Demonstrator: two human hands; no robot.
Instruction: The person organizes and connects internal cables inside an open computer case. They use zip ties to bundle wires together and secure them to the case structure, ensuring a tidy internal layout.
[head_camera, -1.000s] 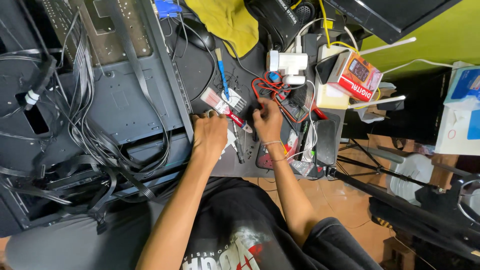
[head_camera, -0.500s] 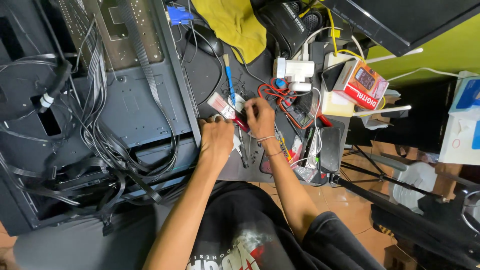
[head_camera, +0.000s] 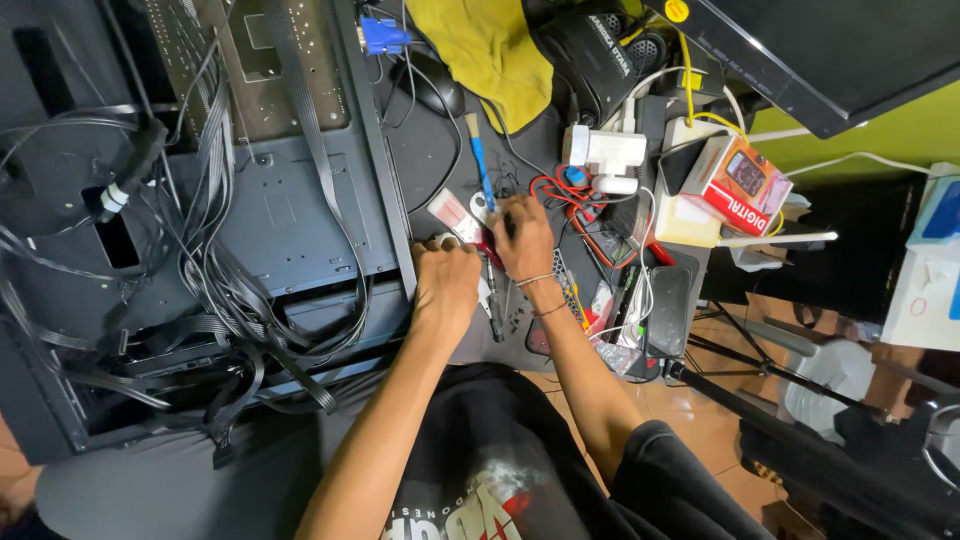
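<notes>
Left hand (head_camera: 446, 283) rests fisted on the dark desk mat (head_camera: 430, 160), just beside the open PC case (head_camera: 250, 220); fingers curled tight, contents not discernible. Right hand (head_camera: 522, 237) is closed round a small red-handled tool (head_camera: 489, 252), close to the left hand. A flat paintbrush (head_camera: 455, 212) lies touching the tool area; a blue-handled brush (head_camera: 480, 165) sits just above. Red wires (head_camera: 560, 190) and a white adapter (head_camera: 603, 155) lie to the right. Yellow cloth (head_camera: 490, 50) at top.

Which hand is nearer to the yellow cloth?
Right. The right hand lies below the yellow cloth, near its lower edge; the left hand sits lower and further left.
</notes>
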